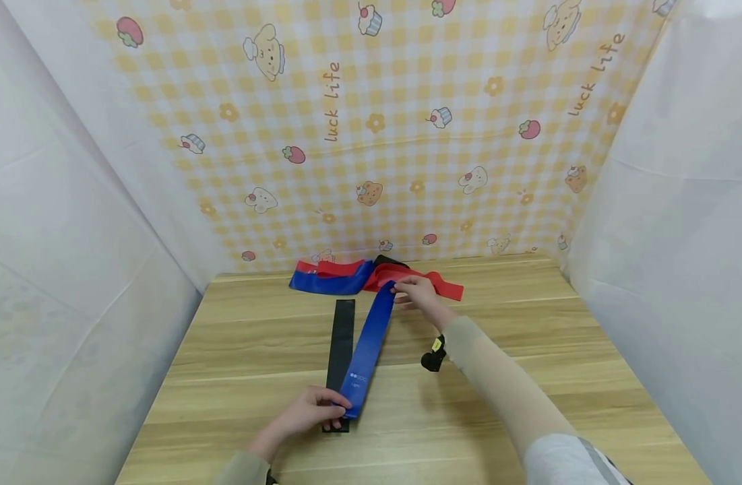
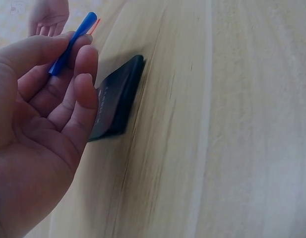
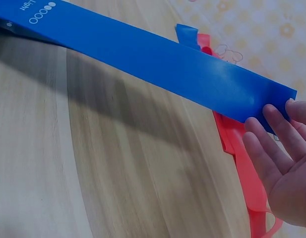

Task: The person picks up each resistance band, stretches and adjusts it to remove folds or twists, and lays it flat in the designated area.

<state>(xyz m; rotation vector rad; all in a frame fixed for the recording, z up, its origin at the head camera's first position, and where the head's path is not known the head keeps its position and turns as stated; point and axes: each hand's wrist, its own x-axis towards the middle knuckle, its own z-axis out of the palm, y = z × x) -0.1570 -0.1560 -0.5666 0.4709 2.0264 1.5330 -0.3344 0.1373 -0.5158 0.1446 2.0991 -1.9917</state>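
Note:
A blue resistance band (image 1: 371, 343), printed "Light", is stretched flat between both hands above the table. My left hand (image 1: 313, 409) pinches its near end between thumb and fingers; in the left wrist view that end shows edge-on as a blue strip (image 2: 73, 44). My right hand (image 1: 416, 291) pinches the far end, which the right wrist view shows with the band (image 3: 157, 64) running taut to the left. Just beneath and to the left lies a black band (image 1: 342, 343), laid out straight on the wood, its near end partly behind the left hand.
Along the back of the table (image 1: 255, 377) lies a loose pile of red bands (image 1: 446, 286), another blue band (image 1: 328, 284) and a black band (image 1: 384, 260). A black device with a yellow label (image 1: 433, 357) shows by the right forearm. A checkered cloth (image 1: 346, 168) hangs behind.

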